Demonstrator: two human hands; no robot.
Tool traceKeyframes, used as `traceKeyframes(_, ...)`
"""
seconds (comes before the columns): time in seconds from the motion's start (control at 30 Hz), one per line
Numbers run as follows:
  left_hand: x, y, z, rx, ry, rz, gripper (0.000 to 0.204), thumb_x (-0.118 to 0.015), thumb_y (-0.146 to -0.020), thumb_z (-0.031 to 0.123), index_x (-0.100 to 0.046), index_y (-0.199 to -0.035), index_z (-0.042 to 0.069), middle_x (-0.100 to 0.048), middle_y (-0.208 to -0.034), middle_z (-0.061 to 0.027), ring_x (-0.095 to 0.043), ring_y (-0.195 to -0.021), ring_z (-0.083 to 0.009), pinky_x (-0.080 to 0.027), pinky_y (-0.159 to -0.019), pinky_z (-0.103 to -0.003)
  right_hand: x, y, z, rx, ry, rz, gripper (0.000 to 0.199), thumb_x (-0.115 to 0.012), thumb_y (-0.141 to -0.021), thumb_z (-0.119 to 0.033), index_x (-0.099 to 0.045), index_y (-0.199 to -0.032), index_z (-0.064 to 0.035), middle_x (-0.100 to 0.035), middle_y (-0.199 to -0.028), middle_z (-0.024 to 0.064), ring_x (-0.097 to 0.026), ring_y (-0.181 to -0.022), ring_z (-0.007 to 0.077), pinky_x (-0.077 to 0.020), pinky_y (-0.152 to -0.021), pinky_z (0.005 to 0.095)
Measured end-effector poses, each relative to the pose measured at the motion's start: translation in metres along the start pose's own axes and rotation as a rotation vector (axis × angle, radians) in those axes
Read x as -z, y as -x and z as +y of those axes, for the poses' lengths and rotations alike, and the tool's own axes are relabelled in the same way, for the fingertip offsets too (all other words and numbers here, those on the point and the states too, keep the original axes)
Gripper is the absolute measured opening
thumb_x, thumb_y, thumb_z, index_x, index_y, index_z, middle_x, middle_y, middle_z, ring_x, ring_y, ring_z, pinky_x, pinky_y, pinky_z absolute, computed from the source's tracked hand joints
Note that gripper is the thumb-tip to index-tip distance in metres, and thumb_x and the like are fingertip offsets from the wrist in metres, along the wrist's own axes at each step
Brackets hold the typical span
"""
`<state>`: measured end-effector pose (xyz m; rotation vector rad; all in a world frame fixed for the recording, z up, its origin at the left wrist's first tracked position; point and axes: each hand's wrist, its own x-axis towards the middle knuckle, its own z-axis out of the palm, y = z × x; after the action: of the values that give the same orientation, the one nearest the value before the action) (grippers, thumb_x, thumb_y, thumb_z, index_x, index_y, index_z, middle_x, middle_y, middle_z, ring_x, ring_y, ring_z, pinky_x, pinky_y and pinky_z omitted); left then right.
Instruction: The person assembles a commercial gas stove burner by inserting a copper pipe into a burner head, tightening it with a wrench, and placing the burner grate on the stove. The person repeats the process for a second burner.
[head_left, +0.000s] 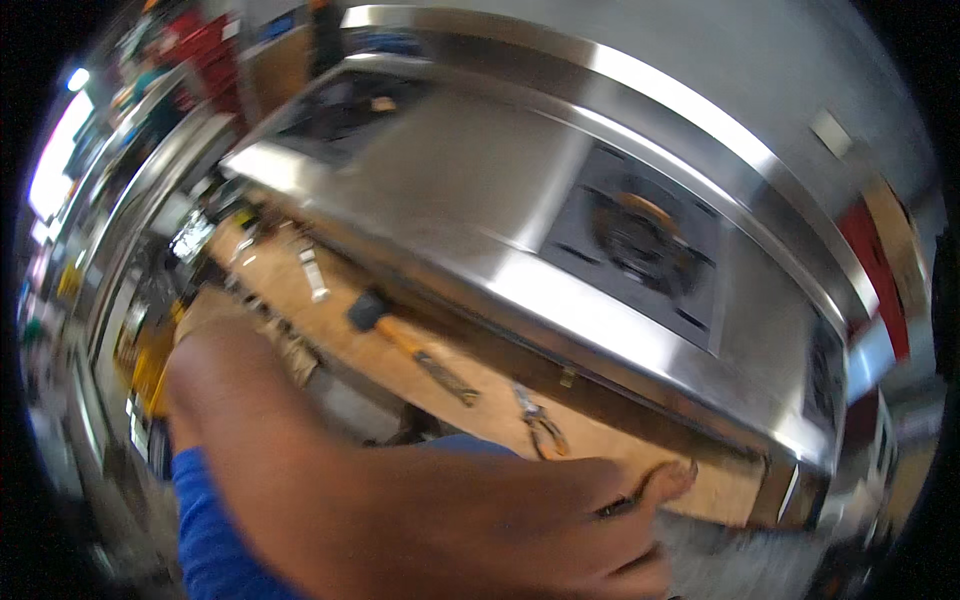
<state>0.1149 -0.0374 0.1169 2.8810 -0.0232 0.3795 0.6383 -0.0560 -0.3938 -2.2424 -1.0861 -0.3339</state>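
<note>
My left arm, its blue sleeve [215, 530] at the lower left, bends at the elbow and reaches across the lower edge toward the right. My left hand [600, 530] is smeared by motion, and whether it holds anything cannot be made out. A small dark band or object [615, 507] shows at its fingers. Nearest to the hand lie pliers with orange handles [543, 432] on a wooden bench top [490, 385]. Farther left rest a mallet with a black head and orange handle [408, 342] and a silver wrench [313, 273]. My right hand cannot be made out.
A large stainless steel cooktop [460, 170] with dark burner sections [640, 235] stands along the bench's far side. Small tools and parts [245, 225] clutter the bench's left end. Yellow items [150, 365] and metal frames stand beyond. A red object [875, 265] is at the far right.
</note>
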Motion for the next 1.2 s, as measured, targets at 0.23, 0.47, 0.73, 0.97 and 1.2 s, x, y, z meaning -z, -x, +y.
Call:
traceKeyframes(0.23,-0.02,0.184,-0.067,0.653,-0.185,0.587,0.045,-0.072,-0.085,0.024,-0.066,-0.126,0.007,-0.071,-0.111,-0.0144,-0.07,-0.092,-0.027,-0.055,-0.08,-0.04,0.011,0.067,-0.141,0.189,-0.376,-0.198,0.035,-0.06,-0.094,-0.015,-0.06,-0.122,0.0061,-0.061,-0.125,0.0234,-0.055,-0.12,0.0394,-0.0414,-0.106,0.0468)
traceKeyframes(0.47,-0.186,0.499,-0.103,1.751,-0.012,1.578,0.027,-0.066,-0.094,0.02,-0.067,-0.107,-0.004,-0.072,-0.09,-0.0109,-0.067,-0.079,-0.0167,-0.053,-0.073,-0.031,0.031,0.147,-0.254,0.367,-0.464,-0.498,0.025,-0.06,-0.093,-0.018,-0.066,-0.106,0.0028,-0.067,-0.102,0.0195,-0.063,-0.096,0.0348,-0.0498,-0.088,0.0427)
traceKeyframes(0.73,-0.363,0.5,-0.115,1.93,0.063,1.054,0.025,-0.07,-0.082,0.026,-0.072,-0.098,0.007,-0.073,-0.09,-0.0127,-0.071,-0.083,-0.0293,-0.055,-0.075,-0.041,0.015,0.192,-0.358,0.699,-0.322,-0.71,0.049,-0.07,-0.087,-0.035,-0.062,-0.123,-0.0024,-0.06,-0.124,0.02,-0.051,-0.12,0.0422,-0.038,-0.104,0.0534)
traceKeyframes(0.97,-0.352,0.491,-0.112,2.007,-0.048,1.002,0.025,-0.067,-0.082,0.029,-0.072,-0.1,0.012,-0.073,-0.089,-0.0113,-0.07,-0.085,-0.0337,-0.055,-0.076,-0.046,-0.026,0.226,-0.376,0.946,-0.18,-0.707,0.063,-0.067,-0.084,-0.057,-0.064,-0.121,-0.0047,-0.054,-0.132,0.0231,-0.046,-0.123,0.0448,-0.033,-0.106,0.0599)
traceKeyframes(1.2,-0.363,0.491,-0.057,1.861,-0.083,1.007,0.027,-0.063,-0.087,0.029,-0.069,-0.106,0.009,-0.072,-0.102,-0.0155,-0.068,-0.095,-0.0363,-0.054,-0.082,-0.047,-0.034,0.225,-0.365,1.099,-0.192,-0.576,0.057,-0.063,-0.088,-0.055,-0.066,-0.117,-0.006,-0.058,-0.126,0.0213,-0.05,-0.118,0.0434,-0.0362,-0.103,0.0588)
